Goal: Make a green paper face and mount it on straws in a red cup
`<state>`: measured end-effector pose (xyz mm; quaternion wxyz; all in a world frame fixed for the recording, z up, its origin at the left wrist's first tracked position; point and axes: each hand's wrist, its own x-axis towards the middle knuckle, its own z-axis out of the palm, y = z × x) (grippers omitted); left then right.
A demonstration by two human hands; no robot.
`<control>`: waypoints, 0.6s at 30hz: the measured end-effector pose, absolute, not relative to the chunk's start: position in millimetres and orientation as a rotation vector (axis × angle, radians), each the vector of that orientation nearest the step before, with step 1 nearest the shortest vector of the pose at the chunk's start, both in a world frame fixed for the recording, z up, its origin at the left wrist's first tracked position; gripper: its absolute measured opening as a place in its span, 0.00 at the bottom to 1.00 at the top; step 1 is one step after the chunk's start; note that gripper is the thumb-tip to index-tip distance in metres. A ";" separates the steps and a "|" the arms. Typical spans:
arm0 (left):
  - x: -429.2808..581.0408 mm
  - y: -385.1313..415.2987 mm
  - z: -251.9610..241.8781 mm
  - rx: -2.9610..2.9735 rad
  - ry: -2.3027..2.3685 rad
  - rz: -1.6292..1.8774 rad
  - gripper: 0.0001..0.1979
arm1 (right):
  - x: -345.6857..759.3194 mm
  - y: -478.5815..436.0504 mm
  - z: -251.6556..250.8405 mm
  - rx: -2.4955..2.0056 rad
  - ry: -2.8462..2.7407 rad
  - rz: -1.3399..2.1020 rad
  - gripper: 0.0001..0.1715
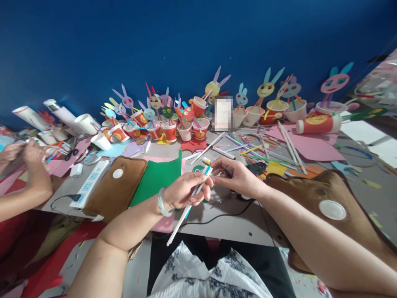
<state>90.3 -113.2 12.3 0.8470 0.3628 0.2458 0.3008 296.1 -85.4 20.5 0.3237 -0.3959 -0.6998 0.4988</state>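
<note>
My left hand (189,189) is closed around a few narrow white strips (179,225), with a blue strip (187,211) among them. They slant from above the fingers down toward my lap. Close by, my right hand (237,176) is pinched, its fingertips meeting the upper end of the strips. A small dark tool (228,170) sits in its curled fingers, mostly hidden, so its exact kind is unclear. Below the hands lies the grey table (223,225), with a green paper sheet (161,176) to the left.
Paper cups (170,131) with rabbit-faced figures line the blue wall. Coloured strips (248,145) lie scattered in front. Brown pouches (114,182) flank my arms, one beside a white power strip (91,182). A cable (217,218) crosses the table. Another person's hands (34,159) are at far left.
</note>
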 end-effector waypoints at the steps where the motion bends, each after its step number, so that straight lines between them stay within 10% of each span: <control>1: 90.5 -113.4 12.4 0.766 0.519 0.636 0.15 | 295.8 -85.0 19.5 -1.018 -1.814 1.368 0.29; 18: 95.6 -122.0 15.8 0.856 0.497 0.438 0.17 | 292.4 -88.0 10.1 -0.777 -1.797 1.141 0.17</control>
